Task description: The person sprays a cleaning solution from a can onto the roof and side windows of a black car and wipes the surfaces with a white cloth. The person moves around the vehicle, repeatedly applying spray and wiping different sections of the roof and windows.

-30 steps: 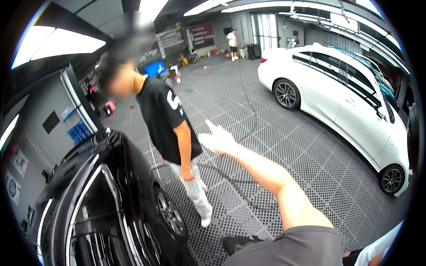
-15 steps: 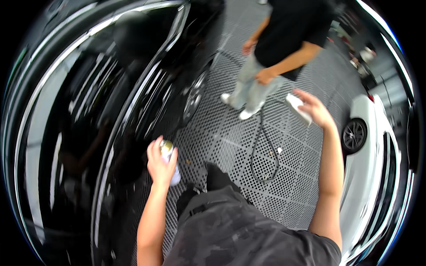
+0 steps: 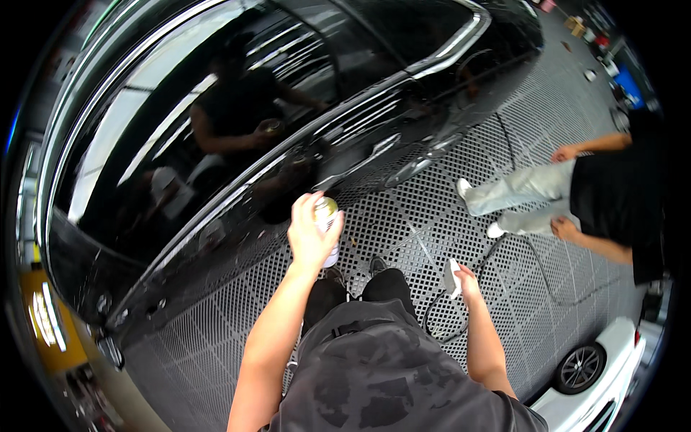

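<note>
Just in front of the black car's side, my left hand (image 3: pixel 309 234) is closed around a can (image 3: pixel 326 210) with a rounded gold-coloured top and a pale body. The can stands roughly upright, and my fingers cover part of it. On the other side of my body, my right hand (image 3: pixel 469 284) grips a white block-shaped pad (image 3: pixel 452 278), its fingers on the right edge. That hand is well away from the car. The glossy black car (image 3: pixel 288 165) fills the upper left, its window and door reflecting me and the lights.
A person in a black top and light trousers (image 3: pixel 536 191) stands at the right on the grey grid floor (image 3: pixel 403 223). A dark hose (image 3: pixel 426 317) loops across the floor beside my right hand. At lower right is a white car (image 3: pixel 612 345).
My view has swung toward the black car, so the other person and the white car sit farther right and lower. My right hand has come down closer to my body; both hands keep their holds.
</note>
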A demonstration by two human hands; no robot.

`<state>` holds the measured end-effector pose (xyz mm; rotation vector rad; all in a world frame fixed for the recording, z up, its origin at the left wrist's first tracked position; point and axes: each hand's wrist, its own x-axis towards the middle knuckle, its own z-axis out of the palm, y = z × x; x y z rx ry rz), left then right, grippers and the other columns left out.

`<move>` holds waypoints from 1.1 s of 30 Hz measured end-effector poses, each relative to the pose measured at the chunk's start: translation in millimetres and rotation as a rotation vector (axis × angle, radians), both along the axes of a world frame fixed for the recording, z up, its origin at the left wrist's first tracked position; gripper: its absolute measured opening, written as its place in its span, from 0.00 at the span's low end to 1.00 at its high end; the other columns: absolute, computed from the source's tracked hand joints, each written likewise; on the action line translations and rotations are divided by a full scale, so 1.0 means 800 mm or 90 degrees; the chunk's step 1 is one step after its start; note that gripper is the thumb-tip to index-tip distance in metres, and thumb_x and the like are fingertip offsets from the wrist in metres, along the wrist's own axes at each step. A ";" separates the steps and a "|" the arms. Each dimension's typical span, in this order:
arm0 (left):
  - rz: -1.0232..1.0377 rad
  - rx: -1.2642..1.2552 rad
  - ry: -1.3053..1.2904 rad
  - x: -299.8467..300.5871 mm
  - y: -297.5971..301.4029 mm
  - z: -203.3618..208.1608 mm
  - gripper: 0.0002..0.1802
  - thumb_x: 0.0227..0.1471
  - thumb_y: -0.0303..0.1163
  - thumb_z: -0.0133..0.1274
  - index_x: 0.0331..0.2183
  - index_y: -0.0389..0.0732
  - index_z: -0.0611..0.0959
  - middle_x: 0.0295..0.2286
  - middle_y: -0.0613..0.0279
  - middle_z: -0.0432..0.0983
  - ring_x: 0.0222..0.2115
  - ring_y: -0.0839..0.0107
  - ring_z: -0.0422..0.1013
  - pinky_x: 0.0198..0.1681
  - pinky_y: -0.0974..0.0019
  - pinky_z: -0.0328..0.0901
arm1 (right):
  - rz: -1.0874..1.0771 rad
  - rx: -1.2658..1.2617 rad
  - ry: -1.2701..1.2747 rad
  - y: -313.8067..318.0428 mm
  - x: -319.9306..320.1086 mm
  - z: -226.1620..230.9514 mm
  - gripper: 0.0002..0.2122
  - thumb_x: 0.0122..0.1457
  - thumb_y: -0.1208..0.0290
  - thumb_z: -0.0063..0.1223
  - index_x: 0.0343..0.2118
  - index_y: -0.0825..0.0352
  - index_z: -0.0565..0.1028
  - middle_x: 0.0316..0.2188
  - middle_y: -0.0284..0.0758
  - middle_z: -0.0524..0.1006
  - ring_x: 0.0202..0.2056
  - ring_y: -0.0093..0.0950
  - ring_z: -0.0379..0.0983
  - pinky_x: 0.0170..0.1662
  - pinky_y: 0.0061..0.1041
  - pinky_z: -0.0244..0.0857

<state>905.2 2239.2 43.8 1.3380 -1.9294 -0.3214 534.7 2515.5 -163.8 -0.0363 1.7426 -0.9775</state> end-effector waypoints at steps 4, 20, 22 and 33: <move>0.223 0.083 -0.012 0.148 0.101 -0.032 0.34 0.43 0.36 0.71 0.51 0.39 0.76 0.50 0.47 0.74 0.48 0.52 0.75 0.54 0.56 0.69 | 0.054 0.103 0.097 0.057 -0.064 -0.095 0.27 0.55 0.68 0.54 0.60 0.68 0.71 0.45 0.42 0.79 0.41 0.34 0.77 0.42 0.31 0.71; 0.046 0.108 0.118 -0.080 0.059 0.028 0.36 0.44 0.35 0.72 0.53 0.40 0.74 0.47 0.55 0.76 0.46 0.64 0.76 0.52 0.62 0.71 | 0.058 0.132 0.072 0.109 -0.064 -0.143 0.27 0.52 0.70 0.59 0.58 0.69 0.73 0.45 0.42 0.80 0.44 0.34 0.76 0.46 0.30 0.70; -0.041 0.062 0.034 -0.151 0.026 0.023 0.34 0.43 0.39 0.72 0.51 0.42 0.77 0.46 0.52 0.76 0.44 0.57 0.78 0.49 0.60 0.74 | 0.035 0.114 0.063 0.112 -0.060 -0.138 0.27 0.52 0.70 0.59 0.58 0.69 0.73 0.46 0.43 0.80 0.45 0.35 0.76 0.46 0.32 0.70; 0.229 0.162 0.158 0.059 0.120 -0.072 0.35 0.44 0.41 0.72 0.52 0.50 0.75 0.46 0.54 0.77 0.42 0.58 0.79 0.44 0.57 0.74 | 0.097 0.263 0.041 0.145 -0.032 -0.111 0.13 0.54 0.64 0.55 0.40 0.65 0.78 0.28 0.38 0.77 0.23 0.35 0.73 0.23 0.39 0.64</move>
